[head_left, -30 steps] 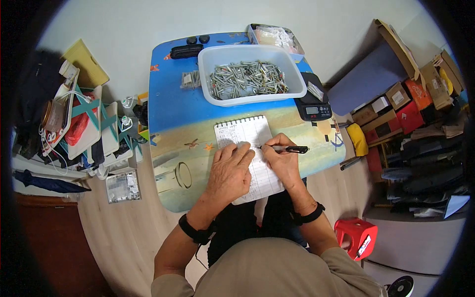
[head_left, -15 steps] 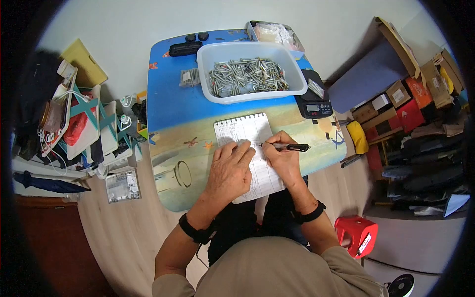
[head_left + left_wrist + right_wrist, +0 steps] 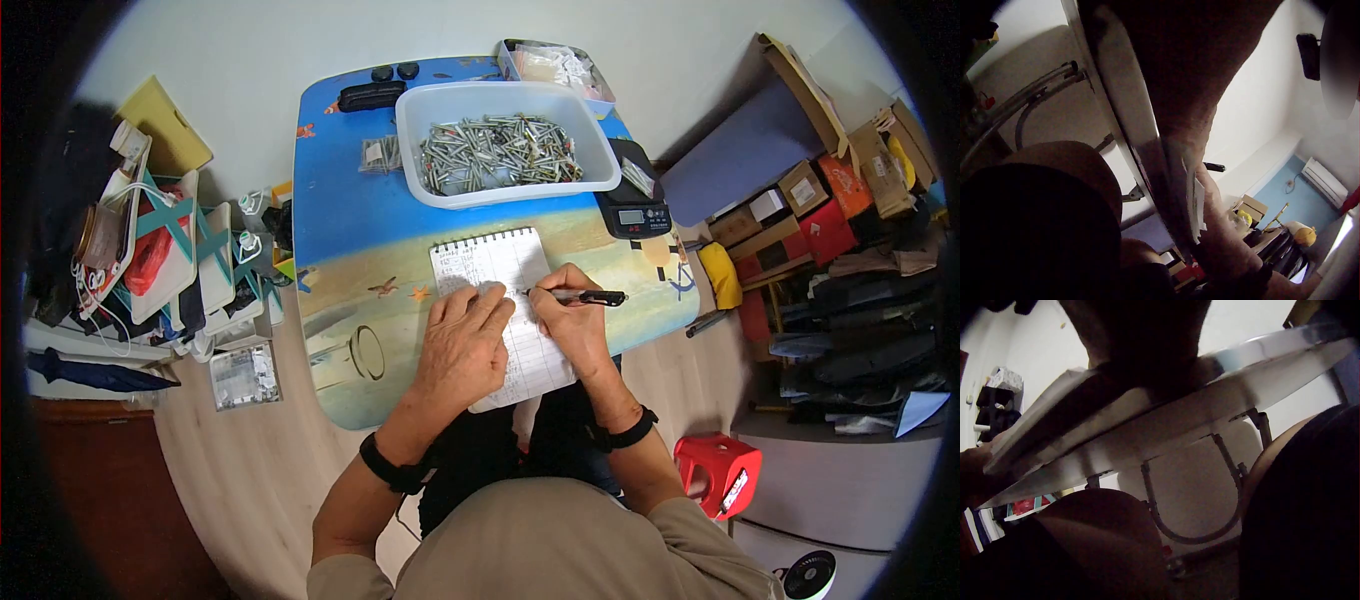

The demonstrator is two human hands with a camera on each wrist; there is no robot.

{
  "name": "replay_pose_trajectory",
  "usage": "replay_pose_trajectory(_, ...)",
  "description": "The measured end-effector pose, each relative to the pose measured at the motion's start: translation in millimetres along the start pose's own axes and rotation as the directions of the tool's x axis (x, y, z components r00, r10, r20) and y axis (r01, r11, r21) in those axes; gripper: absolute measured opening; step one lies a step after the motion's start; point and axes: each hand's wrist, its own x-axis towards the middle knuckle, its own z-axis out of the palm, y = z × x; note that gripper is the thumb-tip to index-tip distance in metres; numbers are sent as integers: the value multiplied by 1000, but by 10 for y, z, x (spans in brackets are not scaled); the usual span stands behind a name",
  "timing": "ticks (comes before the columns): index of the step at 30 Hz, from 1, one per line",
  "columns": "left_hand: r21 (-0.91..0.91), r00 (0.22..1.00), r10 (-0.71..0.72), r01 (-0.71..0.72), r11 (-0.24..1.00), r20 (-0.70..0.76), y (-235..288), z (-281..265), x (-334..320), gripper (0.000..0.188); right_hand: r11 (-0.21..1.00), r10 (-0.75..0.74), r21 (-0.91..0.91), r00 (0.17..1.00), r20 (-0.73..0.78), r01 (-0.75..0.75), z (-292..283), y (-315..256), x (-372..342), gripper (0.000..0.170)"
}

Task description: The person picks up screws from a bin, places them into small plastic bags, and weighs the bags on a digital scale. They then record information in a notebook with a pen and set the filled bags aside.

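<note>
A spiral notepad (image 3: 535,350) with handwriting lies at the table's near edge in the head view. The left hand (image 3: 463,345) rests on its left side, fingers extended over the page. The right hand (image 3: 573,325) pinches a black pen (image 3: 590,297), its tip at the middle of the page. In the left wrist view the pen (image 3: 1215,167) pokes out beyond the dark left hand (image 3: 1179,87). The right wrist view shows the right hand (image 3: 1141,344) as a dark shape above the notepad (image 3: 1041,415).
Behind the notepad stands a translucent tub (image 3: 510,195) of screws. A black scale (image 3: 635,215) with a small bag on it is at the right. A bag of screws (image 3: 378,155), a black case (image 3: 372,96) and a box of plastic bags (image 3: 557,70) lie farther back.
Both hands keep nearly the same place on the notepad, and the pen stays in the right hand. The head view has shifted slightly.
</note>
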Motion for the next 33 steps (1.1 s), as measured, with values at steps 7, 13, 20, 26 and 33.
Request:
replay_pose_trajectory(7, 10, 1000, 15, -15, 1000, -5, -29, -12, -19, 42, 984, -25, 172, 994, -110, 44, -91, -29, -13, 8)
replay_pose_trajectory(13, -1, 999, 32, -32, 999, 28, -3, -27, -7, 39, 627, -557, -496, 791, 255, 601, -580, -39, 250, 23)
replay_pose_trajectory(20, 44, 997, 77, -77, 996, 3, 17, -22, -4, 39, 195, -382, -701, 712, 590, 686, -769, -208, 647, 53)
replay_pose_trajectory(26, 93, 994, 106, -106, 990, 7, 5, -30, -10, 41, 134, -314, -691, 692, 650, 711, -855, -184, 720, 65)
replay_pose_trajectory(33, 104, 995, 100, -97, 990, -25, 18, -32, -19, 42, 308, -608, -738, 721, 333, 600, -1569, -271, 1115, 42)
